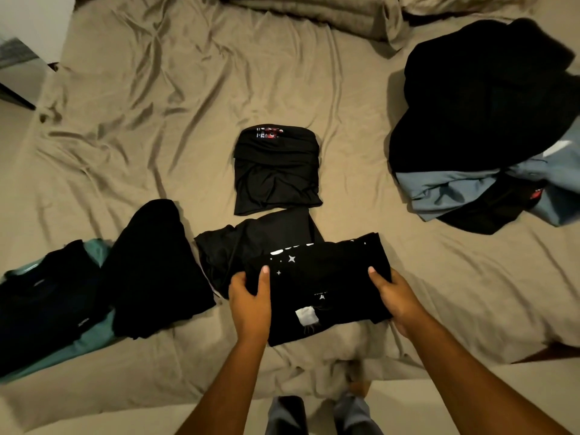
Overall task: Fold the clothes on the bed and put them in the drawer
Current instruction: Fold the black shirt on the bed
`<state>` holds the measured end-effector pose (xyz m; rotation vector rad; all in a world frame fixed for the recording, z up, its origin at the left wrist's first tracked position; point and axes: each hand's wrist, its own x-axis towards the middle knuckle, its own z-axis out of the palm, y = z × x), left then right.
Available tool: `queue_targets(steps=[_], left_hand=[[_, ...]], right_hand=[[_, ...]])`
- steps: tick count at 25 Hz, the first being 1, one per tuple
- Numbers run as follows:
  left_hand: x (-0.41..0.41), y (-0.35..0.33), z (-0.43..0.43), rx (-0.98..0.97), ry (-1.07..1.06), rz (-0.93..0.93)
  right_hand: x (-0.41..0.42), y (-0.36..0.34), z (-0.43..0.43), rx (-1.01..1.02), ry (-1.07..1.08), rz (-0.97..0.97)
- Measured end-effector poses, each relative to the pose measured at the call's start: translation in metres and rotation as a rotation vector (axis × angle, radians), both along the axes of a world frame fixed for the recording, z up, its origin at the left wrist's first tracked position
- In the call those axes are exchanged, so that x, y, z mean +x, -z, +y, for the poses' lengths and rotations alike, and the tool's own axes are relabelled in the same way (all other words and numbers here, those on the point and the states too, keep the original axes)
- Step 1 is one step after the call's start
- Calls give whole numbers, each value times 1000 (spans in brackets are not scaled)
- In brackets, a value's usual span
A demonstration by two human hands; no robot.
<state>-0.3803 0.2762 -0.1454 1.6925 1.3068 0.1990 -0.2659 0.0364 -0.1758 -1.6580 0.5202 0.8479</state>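
Pinching the folded black shirt (320, 293) at opposite edges, left grip (249, 296) and right grip (397, 298) evidently hold its folds together. Unfolded pile (480, 105) lies upper right.

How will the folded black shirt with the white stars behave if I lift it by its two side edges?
Probably floppy: the shirt looks like thin cloth, so its middle would likely sag between the left hand and right hand. Likely light, since each grip shows just a thumb on top. The folds may slip open, as nothing pins them.

A folded shirt (277, 171) lies mid-bed (157, 89), stacks (94, 293) left, a pile (483, 120) right.
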Motion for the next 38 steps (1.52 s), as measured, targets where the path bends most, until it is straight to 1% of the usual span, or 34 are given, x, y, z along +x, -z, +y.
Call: queue_targets(steps=[1, 2, 4, 5, 6, 7, 9, 11, 12, 13, 14, 16, 18, 20, 22, 23, 24, 25, 27, 29, 31, 33, 35, 38], left_hand=[[9, 0, 6, 45, -49, 1], [15, 4, 13, 27, -134, -9], [17, 16, 26, -161, -326, -49], [14, 23, 31, -232, -362, -39], [10, 29, 34, -237, -343, 0], [6, 33, 35, -192, -305, 56], [3, 23, 35, 9, -192, 130], [2, 2, 31, 236, 5, 66], [-1, -8, 27, 296, 96, 20], [-7, -13, 22, 316, 158, -13], [-16, -15, 16, 305, 186, -26], [-38, -14, 5, 267, 234, -25], [-50, -11, 6, 340, 397, -2], [-30, -13, 25, 521, 665, -33], [18, -20, 45, 754, 1002, -45], [47, -25, 53, 832, 1177, -26], [79, -30, 60, 840, 1335, 16], [109, -35, 65, 787, 1452, 80], [152, -40, 69, 671, 1553, 228], [174, -39, 71, 581, 1537, 293], [175, -35, 68, 421, 1464, 272], [166, -29, 61, 302, 1379, 238], [156, -23, 56, 240, 1347, 262], [142, -17, 55, 146, 1361, 372]], right_hand=[[0, 2, -1, -1, 0, 9], [0, 4, -4, -15, 8, 15], [0, 8, -7, -29, 27, 20], [0, 10, -7, -27, 33, 22], [1, 8, -6, -42, 35, 19], [1, 5, -2, -64, 37, 10], [-4, -2, 3, -162, 62, -63], [-24, -11, 3, -344, 164, -182], [-41, -11, 0, -424, 243, -204], [-61, -11, -4, -450, 329, -170], [-81, -11, -7, -388, 418, -67], [-118, -15, -1, -140, 591, 255], [-152, -22, 23, 76, 629, 561], [-179, -27, 57, 193, 573, 763], [-197, -25, 95, 295, 536, 926], [-203, -25, 113, 345, 533, 982], [-208, -22, 130, 378, 537, 1009], [-212, -21, 145, 402, 546, 1015], [-218, -22, 167, 427, 568, 999], [-221, -21, 177, 446, 612, 992], [-221, -22, 179, 485, 669, 993], [-218, -21, 181, 536, 802, 984], [-213, -18, 181, 597, 926, 932], [-201, -11, 183, 700, 1046, 833]])
